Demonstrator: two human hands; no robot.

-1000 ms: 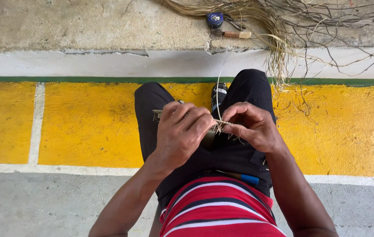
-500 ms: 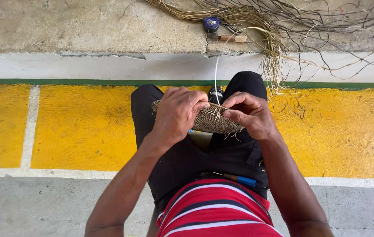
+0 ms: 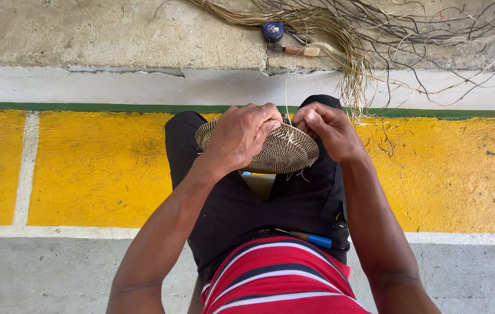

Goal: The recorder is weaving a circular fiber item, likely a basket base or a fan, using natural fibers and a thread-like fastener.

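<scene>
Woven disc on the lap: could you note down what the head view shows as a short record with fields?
Left hand: grips the top of the woven disc, fingers curled over its edge
Right hand: pinches at the disc's upper right rim
Disc: round, flat, brown and pale coils, held over the lap
Lap: blue-handled tool lying on dark trousers
Ledge beyond: loose fibre bundle, wooden-handled tool, small blue round object

The woven disc (image 3: 276,152), edge-on and nearly hidden between the hands a second ago, now lies tilted flat with its coiled face showing. The left hand (image 3: 241,135) now covers its left part; the right hand (image 3: 324,129) pinches at its upper right rim.
</scene>
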